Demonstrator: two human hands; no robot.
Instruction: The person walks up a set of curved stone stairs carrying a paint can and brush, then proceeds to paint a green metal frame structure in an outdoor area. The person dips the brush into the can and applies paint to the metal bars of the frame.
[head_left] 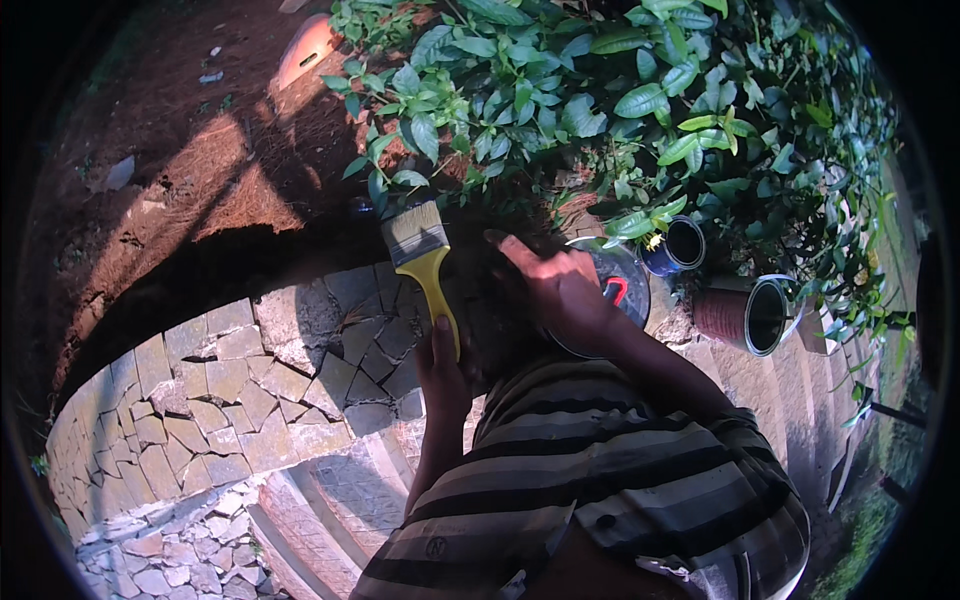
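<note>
While leaves [640, 100] crowd cans [722, 316], left hand [442, 382] grips brush [426, 268]; can't tell about right hand [570, 290].

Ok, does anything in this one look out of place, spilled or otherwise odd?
One oddity: an orange object with a dark slot lies on the bare soil at the upper left. It looks stray there, though I can't tell what it is. I see no spill, and the yellow-handled brush in the left hand looks normal.
</note>
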